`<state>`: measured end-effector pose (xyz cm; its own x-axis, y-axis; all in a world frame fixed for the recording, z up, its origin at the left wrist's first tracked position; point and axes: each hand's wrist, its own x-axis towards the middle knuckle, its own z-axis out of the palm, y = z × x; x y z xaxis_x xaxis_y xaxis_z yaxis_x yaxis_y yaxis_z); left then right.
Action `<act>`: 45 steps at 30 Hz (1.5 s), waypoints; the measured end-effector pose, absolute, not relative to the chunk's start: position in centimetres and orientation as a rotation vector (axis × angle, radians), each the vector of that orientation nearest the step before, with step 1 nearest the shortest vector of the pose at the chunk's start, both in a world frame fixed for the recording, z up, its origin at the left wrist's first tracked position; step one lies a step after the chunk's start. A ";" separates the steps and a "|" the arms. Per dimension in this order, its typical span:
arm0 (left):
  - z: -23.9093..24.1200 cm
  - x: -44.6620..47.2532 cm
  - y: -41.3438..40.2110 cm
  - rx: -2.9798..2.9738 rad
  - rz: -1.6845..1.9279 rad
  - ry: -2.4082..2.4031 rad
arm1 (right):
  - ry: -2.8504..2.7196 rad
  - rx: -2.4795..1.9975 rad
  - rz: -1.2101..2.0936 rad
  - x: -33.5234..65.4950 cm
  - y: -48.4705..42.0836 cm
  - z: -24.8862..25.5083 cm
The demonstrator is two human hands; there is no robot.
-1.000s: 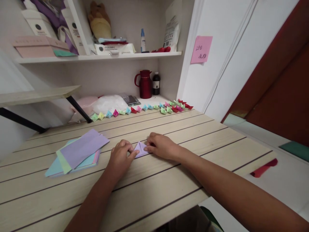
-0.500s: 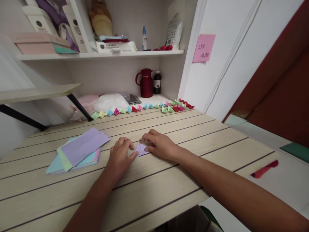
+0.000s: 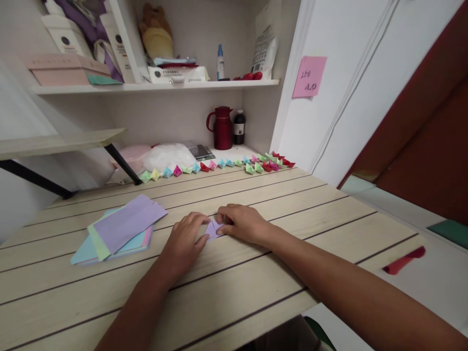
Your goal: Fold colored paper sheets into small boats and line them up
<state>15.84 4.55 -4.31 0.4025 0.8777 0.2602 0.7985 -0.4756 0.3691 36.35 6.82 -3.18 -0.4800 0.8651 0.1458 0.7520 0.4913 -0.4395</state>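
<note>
A small folded piece of purple paper [image 3: 212, 230] lies on the wooden table [image 3: 256, 287] between my hands. My left hand [image 3: 188, 239] is at its left side, with curved thumb and fingertips touching the paper's edge. From the right, my right hand [image 3: 239, 223] pinches the paper's right part between thumb and fingers, covering that side. Left of my hands rests a loose stack of coloured paper sheets [image 3: 127, 226], purple on top, with green and blue below.
Several small folded paper boats [image 3: 204, 167] line the table's back edge, clustering at the right. Behind them stand a red jug [image 3: 223, 127] and a dark bottle [image 3: 239, 127]. A small raised shelf [image 3: 62, 143] on black legs stands at the left. A pink note [image 3: 309, 77] hangs on the wall.
My left fingers have come in to touch the paper's left edge. My right thumb and fingers have closed further over its right side. The view has tilted slightly.
</note>
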 end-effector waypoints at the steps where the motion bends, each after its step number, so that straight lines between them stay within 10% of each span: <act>1: -4.4 15.9 4.5 2.431 0.660 1.559 | -2.388 -1.360 0.465 36.4 6.9 -3.2; 26: -5.1 16.8 4.7 1.999 0.971 1.617 | -1.897 -1.061 0.944 35.7 7.7 -3.8; 45: -3.0 17.2 3.6 1.888 1.188 1.302 | -1.931 -0.757 0.540 35.8 6.0 -1.6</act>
<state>17.18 3.61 -3.03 0.1392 0.9247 0.3543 0.4374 -0.3784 0.8158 35.85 5.99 -1.65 -0.3489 0.7025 0.6203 0.2790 0.7098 -0.6468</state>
